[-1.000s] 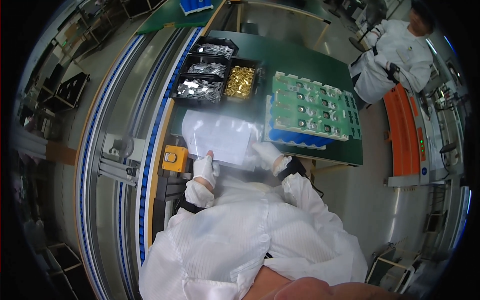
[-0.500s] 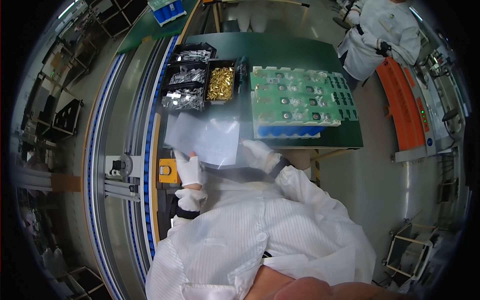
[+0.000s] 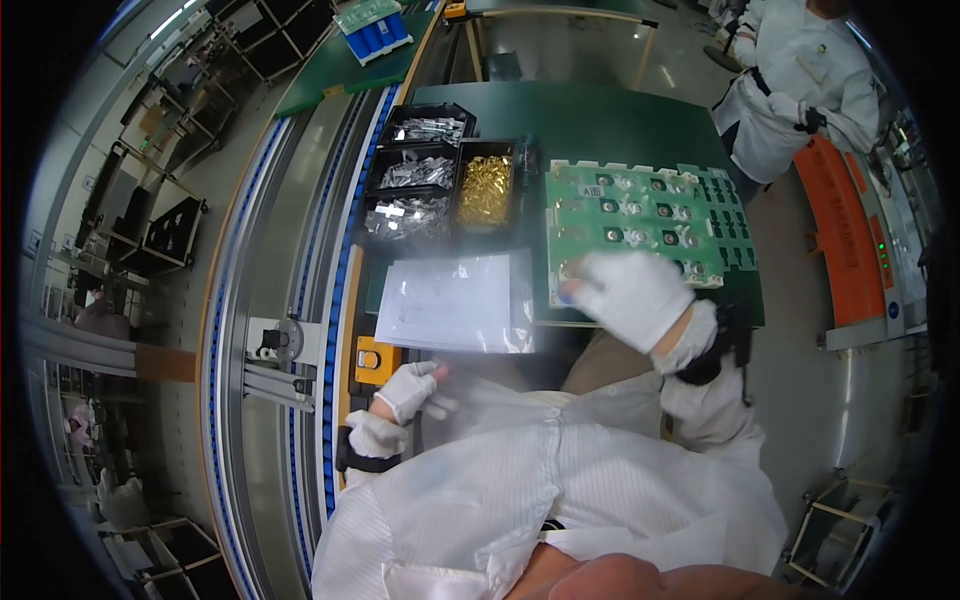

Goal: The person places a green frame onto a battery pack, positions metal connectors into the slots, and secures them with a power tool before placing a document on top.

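My right hand [image 3: 632, 296], white-gloved, now up over near edge of green circuit-board panel [image 3: 640, 225], off clear plastic sleeve with paper sheet [image 3: 455, 302] it rested beside a second ago. Motion-blurred; fingers look loosely curled, holding nothing as far as I can tell. My left hand [image 3: 412, 389] dropped back from sleeve, near yellow block [image 3: 372, 358] at bench edge, fingers curled, empty. Sleeve lies free; attention shifts to board.

Our right hand [image 3: 632, 298] is motion-blurred, hiding the near-left corner of the green circuit board [image 3: 640, 215] beneath it. Just left of it, the plastic sleeve [image 3: 455, 302] looks smeared, its print unreadable.
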